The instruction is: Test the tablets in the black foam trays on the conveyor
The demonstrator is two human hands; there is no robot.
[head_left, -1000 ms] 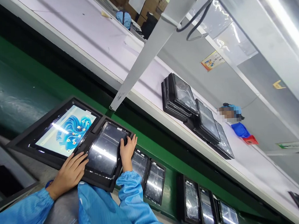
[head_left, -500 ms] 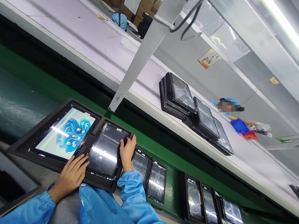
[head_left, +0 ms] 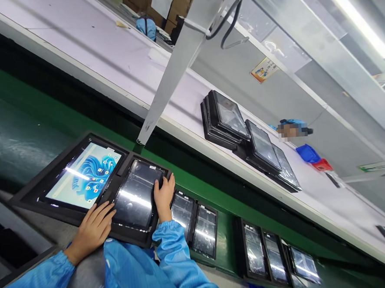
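A black tray [head_left: 35, 182] lies tilted in front of me, with two tablets side by side in it. The left tablet [head_left: 86, 174] is lit, showing a blue swirl wallpaper and app icons. The right tablet [head_left: 135, 195] has a dark, reflective screen with a small white label at its top. My left hand [head_left: 94, 224] rests with fingers stretched flat over the border between the tablets, touching the dark tablet's left edge. My right hand [head_left: 165, 195] is on the tray's right side, thumb by the dark screen's edge, other fingers partly hidden over the side.
More dark tablets [head_left: 204, 230] in black trays [head_left: 241, 245] line the green surface [head_left: 226, 233] to the right. Beyond runs a white bench [head_left: 103, 75] with stacked tablets [head_left: 230, 115], a slanted post [head_left: 172, 80], and blue [head_left: 307, 153] and red [head_left: 322, 165] bins. A co-worker [head_left: 292, 129] is behind it.
The view has shifted slightly. Both my hands stay in place on the tray. The co-worker's hand and a shiny bag near the bins are no longer visible.
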